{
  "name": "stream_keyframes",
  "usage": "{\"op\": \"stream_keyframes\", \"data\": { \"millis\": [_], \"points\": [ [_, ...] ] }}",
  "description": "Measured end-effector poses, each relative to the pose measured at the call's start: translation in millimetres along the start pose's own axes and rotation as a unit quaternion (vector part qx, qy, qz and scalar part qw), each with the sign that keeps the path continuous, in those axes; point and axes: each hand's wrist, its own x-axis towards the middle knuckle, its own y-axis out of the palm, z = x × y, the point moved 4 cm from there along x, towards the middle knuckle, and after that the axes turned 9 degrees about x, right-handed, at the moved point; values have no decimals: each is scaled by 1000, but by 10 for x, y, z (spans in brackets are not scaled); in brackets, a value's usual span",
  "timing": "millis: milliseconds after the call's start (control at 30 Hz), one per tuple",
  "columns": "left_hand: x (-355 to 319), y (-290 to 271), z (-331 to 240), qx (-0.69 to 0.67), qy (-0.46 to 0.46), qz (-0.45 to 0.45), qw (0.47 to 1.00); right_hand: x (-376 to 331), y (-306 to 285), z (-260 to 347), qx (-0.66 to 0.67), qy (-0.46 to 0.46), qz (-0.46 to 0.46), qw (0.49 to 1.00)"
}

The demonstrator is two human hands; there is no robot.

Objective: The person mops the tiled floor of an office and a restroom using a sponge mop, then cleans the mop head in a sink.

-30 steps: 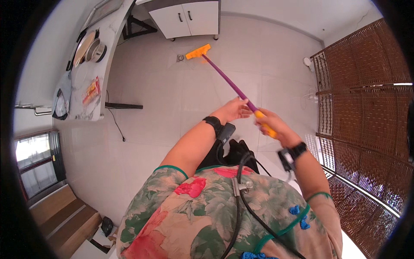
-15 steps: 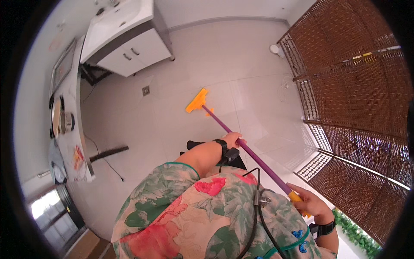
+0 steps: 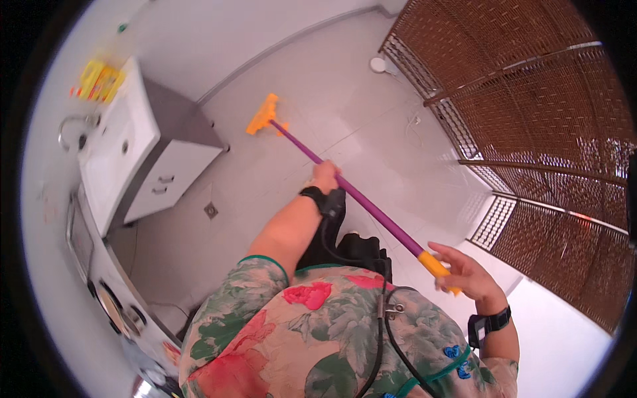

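A mop [image 3: 378, 213] with a purple pole slants across the view, from an orange head [image 3: 263, 115] on the tiled floor to a yellow end grip [image 3: 434, 264]. Partway down the pole, my left hand [image 3: 325, 176] wraps round it. My right hand [image 3: 474, 277] is at the yellow grip, with its thumb over the end. Its upper fingers stretch out away from the pole, so this hold looks loose. Each wrist wears a black band. The underside of the mop head cannot be seen.
On the left stands a white sink cabinet [image 3: 174, 178], with a yellow package [image 3: 101, 81] by the faucet. A floor drain [image 3: 211, 210] lies near it. A brown woven screen [image 3: 517, 99] lines the right side; a white round object [image 3: 378, 64] sits by its foot.
My view has turned, with the sink cabinet now lower and farther left. The mop head shows farther up and left, and my left arm reaches farther forward. My right hand's fingers have spread.
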Motion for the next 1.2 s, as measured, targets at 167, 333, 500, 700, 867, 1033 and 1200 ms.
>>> {"op": "stream_keyframes", "data": {
  "millis": [167,333,500,700,867,1033,1200],
  "points": [
    [696,-997,-1210,-148,-11,-52,988,987,504,793,-23,-168,4,986],
    [1851,-1896,-1556,-275,-82,-80,955,2022,637,1147,9,-340,24,940],
    [2323,-2150,-1640,-190,-147,-52,969,2581,627,1522,-152,-486,-24,860],
    [2078,-1582,-1599,-60,-170,-4,984,2451,289,1291,-13,-520,8,854],
    [1555,-360,-1290,43,-207,152,965,1564,-218,726,-2,-528,-101,843],
    [260,1132,-773,207,-231,275,910,114,-666,-174,39,-480,-253,839],
    [-1385,2337,296,300,-249,397,831,-1550,-774,-1281,30,-446,-387,806]
  ]
}}
